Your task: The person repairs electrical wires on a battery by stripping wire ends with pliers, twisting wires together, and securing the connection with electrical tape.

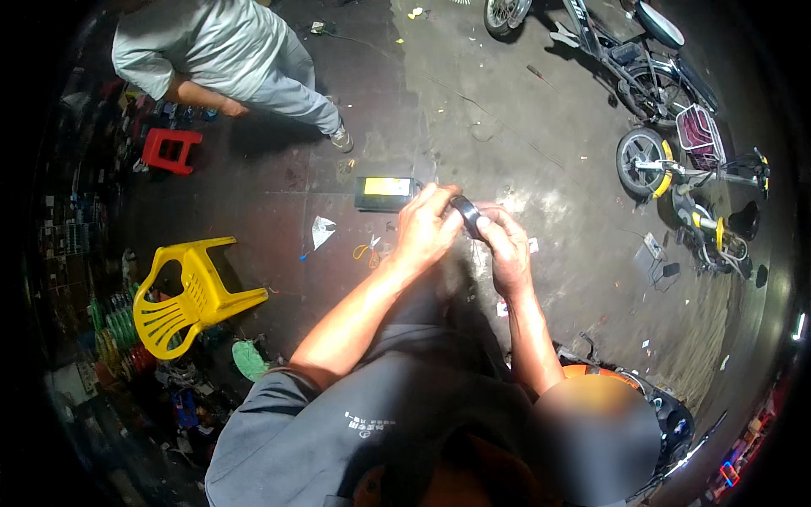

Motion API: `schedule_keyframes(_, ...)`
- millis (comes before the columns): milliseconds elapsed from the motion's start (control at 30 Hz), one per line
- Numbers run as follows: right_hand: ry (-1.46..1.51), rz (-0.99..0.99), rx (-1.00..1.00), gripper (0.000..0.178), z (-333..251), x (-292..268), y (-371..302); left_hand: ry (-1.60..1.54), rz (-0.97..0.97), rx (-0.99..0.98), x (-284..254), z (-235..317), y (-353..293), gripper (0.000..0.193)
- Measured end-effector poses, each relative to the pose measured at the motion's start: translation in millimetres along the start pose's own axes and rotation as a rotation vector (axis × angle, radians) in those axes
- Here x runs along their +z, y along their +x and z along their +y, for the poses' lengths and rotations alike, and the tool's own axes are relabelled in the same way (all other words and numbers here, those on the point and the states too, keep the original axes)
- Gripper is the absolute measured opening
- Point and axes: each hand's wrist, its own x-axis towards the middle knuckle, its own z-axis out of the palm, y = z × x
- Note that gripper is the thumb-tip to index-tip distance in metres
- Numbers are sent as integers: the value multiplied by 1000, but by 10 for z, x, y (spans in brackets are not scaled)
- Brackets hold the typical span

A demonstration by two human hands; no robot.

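Note:
Between my two hands is a roll of black tape (466,217), tilted on edge. My right hand (508,250) is closed on it, thumb against its right side. My left hand (425,226) is closed at the roll's left side, thumb and fingers touching it; whether it also pinches a loose end is hidden. Just beyond my left hand lies a black box-shaped battery pack (372,203) with a yellow label, on the dark floor. Nearer me, left of my left wrist, are scissors (368,252) with orange handles. Further left rests a crumpled whitish scrap (321,231).
A yellow plastic chair (196,297) lies tipped at the left, near cluttered shelves. Beyond it is a red stool (171,150). Another person (228,59) stands at the far left. Two-wheelers, one with a basket (699,135), occupy the right. An orange-and-black vehicle (604,372) is close at my right.

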Motion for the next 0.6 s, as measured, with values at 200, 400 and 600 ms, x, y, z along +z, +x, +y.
schedule_keyframes(200, 148, 9, 45, 27, -206, -143, -249, 1, 32, 70, 46, 290, -161, 28)
schedule_keyframes(400, 50, -37, -30, 36, -462, -257, -377, 384, 176, 459, -51, 621, -102, 31)
schedule_keyframes(600, 119, -128, -209, 31, -487, -124, -464, -261, 137, 55, -173, 708, -238, 23)
